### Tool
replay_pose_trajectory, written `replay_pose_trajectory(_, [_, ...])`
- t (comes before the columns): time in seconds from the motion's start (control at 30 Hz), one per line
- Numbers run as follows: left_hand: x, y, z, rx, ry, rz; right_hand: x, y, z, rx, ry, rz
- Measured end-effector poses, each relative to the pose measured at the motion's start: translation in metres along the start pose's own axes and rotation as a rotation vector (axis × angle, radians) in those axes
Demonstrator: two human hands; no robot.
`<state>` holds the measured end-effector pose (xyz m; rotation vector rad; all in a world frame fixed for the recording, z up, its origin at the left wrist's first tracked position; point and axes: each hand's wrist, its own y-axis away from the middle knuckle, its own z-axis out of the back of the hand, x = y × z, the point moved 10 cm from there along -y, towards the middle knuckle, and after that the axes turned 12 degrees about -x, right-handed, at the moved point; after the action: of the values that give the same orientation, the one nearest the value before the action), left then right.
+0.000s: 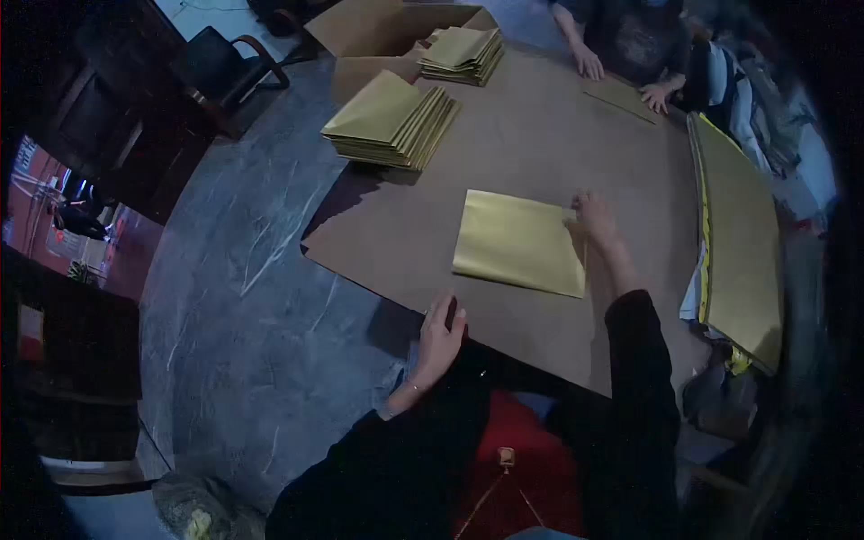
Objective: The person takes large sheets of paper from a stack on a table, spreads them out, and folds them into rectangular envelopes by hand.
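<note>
A folded gold sheet (519, 241) lies flat on the brown table (540, 144) in front of me. My right hand (596, 219) is at the sheet's upper right corner, its fingers bent; whether they grip the corner is too small to tell. My left hand (441, 335) is at the table's near edge, below the sheet's lower left corner and apart from it. Its fingers are spread a little, and nothing shows in them.
Stacks of folded gold sheets (387, 121) (461, 52) stand at the back left, beside an open cardboard box (369, 31). Large gold sheets (738, 234) lie at the right edge. Across the table a person's hands (589, 63) rest near a flat piece.
</note>
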<state>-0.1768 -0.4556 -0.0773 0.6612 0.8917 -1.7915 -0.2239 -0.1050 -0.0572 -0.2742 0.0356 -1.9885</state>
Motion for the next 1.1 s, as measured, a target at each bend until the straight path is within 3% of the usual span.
replay_pose_trajectory(0.07, [0.029, 0.028, -0.043, 0.292, 0.524, 0.486, -0.007, -0.018, -0.003, 0.164, 0.017, 0.005])
replay_pose_trajectory(0.1, [0.009, 0.032, -0.044, 0.356, 0.718, 0.627, -0.008, -0.022, -0.01, 0.249, 0.008, -0.005])
replay_pose_trajectory(0.17, [0.0, 0.034, -0.052, 0.413, 0.784, 0.73, -0.067, -0.021, -0.063, 0.185, -0.819, -0.537])
replay_pose_trajectory(0.2, [-0.003, 0.039, -0.059, 0.474, 0.841, 0.83, -0.083, -0.035, -0.09, 0.218, -0.695, -0.273])
replay_pose_trajectory(0.3, [-0.015, 0.037, -0.07, 0.505, 0.949, 0.947, -0.042, 0.0, -0.046, 0.36, -0.429, -0.132])
replay_pose_trajectory(0.37, [-0.01, 0.038, -0.084, 0.516, 0.968, 0.955, -0.033, 0.024, -0.028, 0.44, -0.376, -0.124])
replay_pose_trajectory(0.4, [-0.009, 0.039, -0.09, 0.525, 0.985, 0.965, -0.047, 0.036, -0.037, 0.501, -0.418, -0.227])
replay_pose_trajectory(0.47, [-0.02, 0.036, -0.091, 0.593, 1.019, 0.938, -0.029, 0.083, 0.001, 0.379, -0.82, -0.446])
replay_pose_trajectory(0.5, [-0.028, 0.036, -0.093, 0.656, 1.046, 0.912, -0.032, 0.102, -0.012, 0.528, -0.888, -0.494])
replay_pose_trajectory(0.53, [-0.031, 0.034, -0.094, 0.594, 1.126, 0.903, -0.024, 0.119, -0.008, 0.515, -1.015, -0.493])
replay_pose_trajectory(0.6, [-0.01, 0.042, -0.096, 0.465, 0.972, 0.876, -0.015, 0.155, -0.004, 0.456, -1.159, -0.504])
replay_pose_trajectory(0.67, [-0.023, 0.038, -0.087, 0.561, 0.747, 0.601, -0.035, 0.198, -0.052, 0.573, -1.359, -0.687])
replay_pose_trajectory(0.7, [-0.022, 0.038, -0.087, 0.562, 0.583, 0.437, -0.035, 0.211, -0.047, 0.423, -1.386, -0.828])
replay_pose_trajectory(0.73, [-0.023, 0.043, -0.083, 0.661, 0.415, 0.451, -0.028, 0.221, -0.046, 0.356, -1.361, -0.824])
replay_pose_trajectory(0.8, [-0.033, 0.05, -0.081, 0.617, 0.89, 0.738, -0.021, 0.238, -0.063, 0.25, -1.306, -0.796])
replay_pose_trajectory(0.87, [-0.027, 0.029, -0.071, 0.552, 0.938, 0.706, -0.008, 0.241, -0.084, 0.23, -1.284, -0.747])
replay_pose_trajectory(0.93, [-0.027, -0.016, -0.045, 0.471, 0.77, 0.455, -0.001, 0.233, -0.071, -0.035, -1.287, -0.638])
replay_pose_trajectory(0.97, [-0.028, -0.043, -0.023, 0.406, 0.716, 0.406, 0.036, 0.226, -0.027, -0.062, -1.369, -0.676])
replay_pose_trajectory(1.1, [-0.031, -0.163, 0.08, 0.057, 0.707, 0.122, 0.04, 0.225, -0.022, -0.081, -1.214, -0.688])
